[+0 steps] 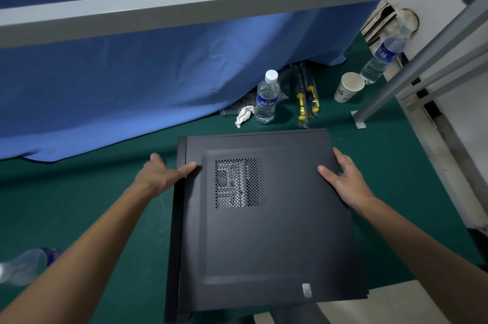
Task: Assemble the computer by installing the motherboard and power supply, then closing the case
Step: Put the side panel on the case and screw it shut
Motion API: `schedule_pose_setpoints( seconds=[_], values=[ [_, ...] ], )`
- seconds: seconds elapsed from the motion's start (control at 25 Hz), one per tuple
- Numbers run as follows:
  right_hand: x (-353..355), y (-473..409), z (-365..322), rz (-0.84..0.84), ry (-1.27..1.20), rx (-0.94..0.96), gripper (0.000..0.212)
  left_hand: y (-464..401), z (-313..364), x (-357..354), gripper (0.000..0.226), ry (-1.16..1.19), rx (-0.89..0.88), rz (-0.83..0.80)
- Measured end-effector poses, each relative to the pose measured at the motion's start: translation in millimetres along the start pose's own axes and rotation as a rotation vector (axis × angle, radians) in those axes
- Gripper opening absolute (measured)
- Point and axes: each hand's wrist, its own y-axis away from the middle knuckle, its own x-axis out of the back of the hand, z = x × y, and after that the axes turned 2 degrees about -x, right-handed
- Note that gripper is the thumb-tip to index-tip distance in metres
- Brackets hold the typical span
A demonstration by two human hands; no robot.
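A black computer case (264,239) lies flat on the green table, its side panel on top with a perforated vent grille (239,183) through which metal parts show. My left hand (165,173) grips the case's far left edge, thumb on the panel and fingers over the side. My right hand (343,178) holds the far right edge, thumb lying on the panel and fingers wrapped over the rim. The inside of the case is hidden.
Behind the case stand a water bottle (266,97), a crumpled tissue (244,115), two yellow-handled screwdrivers in bags (307,101), a paper cup (348,87) and a second bottle (383,58). A blue cloth (132,72) hangs at the back. A grey metal frame (422,59) rises on the right.
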Motion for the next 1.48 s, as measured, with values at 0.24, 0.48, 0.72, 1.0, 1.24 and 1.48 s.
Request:
schedule_pose_setpoints(
  seconds=[0.24, 0.48, 0.72, 1.0, 1.24, 1.48],
  values=[
    [-18, -4, -3, 0.069, -0.073, -0.049, 0.079, -12, 5, -32, 0.075, 0.185, -0.125, 0.041],
    [-24, -3, -5, 0.049, 0.067, -0.041, 0.090, -20, -1, -31, 0.056, 0.129, -0.169, 0.055],
    [-14, -2, -7, -0.012, -0.095, -0.065, 0.085, -1, 0, -44, 0.094, 0.382, -0.133, -0.009],
    [-6, 5, -2, -0.102, -0.049, -0.056, 0.094, 16, 3, -56, 0.113, 0.336, -0.107, 0.074],
    [0, 77, 57, -0.038, -0.394, -0.300, 0.111, 61, -23, -79, 0.119, 0.350, 0.070, 0.009],
    [-21, 92, 66, -0.046, -0.363, -0.262, 0.112, 64, -26, -81, 0.096, 0.321, 0.059, 0.091]
  ],
)
